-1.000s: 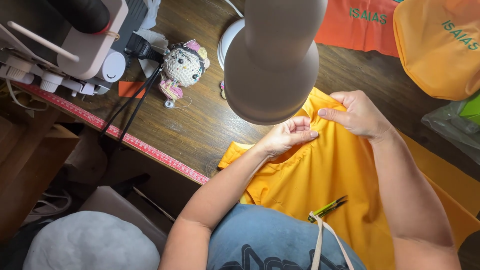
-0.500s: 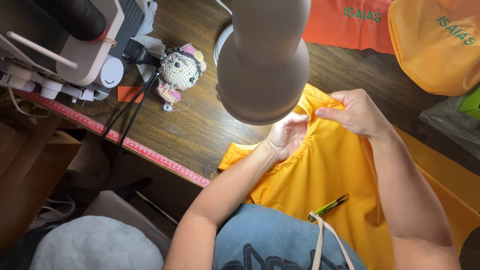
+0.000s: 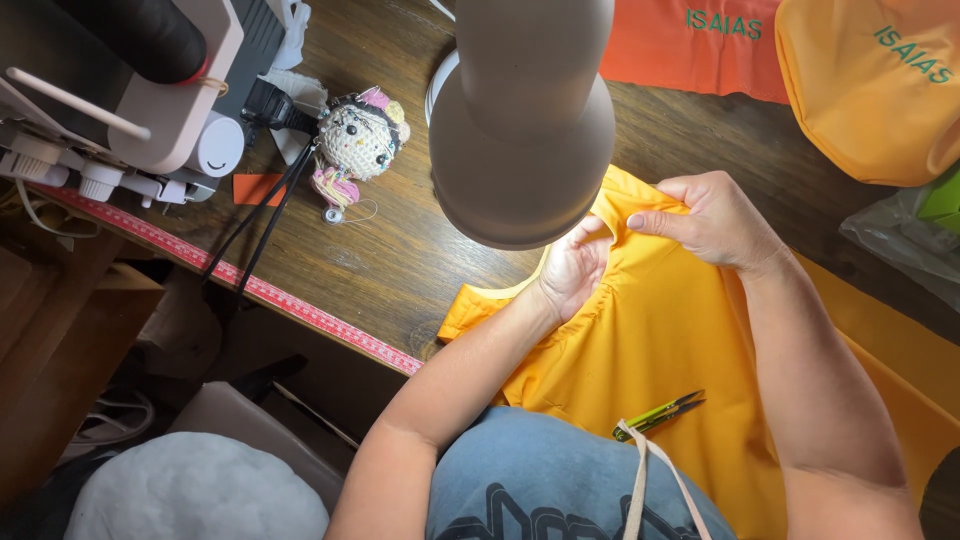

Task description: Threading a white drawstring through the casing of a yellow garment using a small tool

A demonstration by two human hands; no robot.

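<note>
crocheted doll (image 3: pixel 360 140), lamp (image 3: pixel 525 120) and sewing machine (image 3: pixel 150 90) on table (image 3: pixel 400 260).

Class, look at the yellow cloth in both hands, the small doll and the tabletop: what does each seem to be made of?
Yellow cloth: thin woven fabric, matte; it gathers in soft folds.
Small doll: crocheted yarn, judging by its looped texture.
Tabletop: dark wood, or wood-look surface; grain streaks, slight sheen.

A single camera, worn on the person's head, looks steeply down over the lap and forearms onto the near edge of a wooden table (image 3: pixel 400 270), which runs slantwise from upper left to lower right. It sits close: a lamp head (image 3: pixel 525 150) just below the lens fills the upper middle and hides part of the table behind it. With only this one view, nothing is shared with another.
</note>
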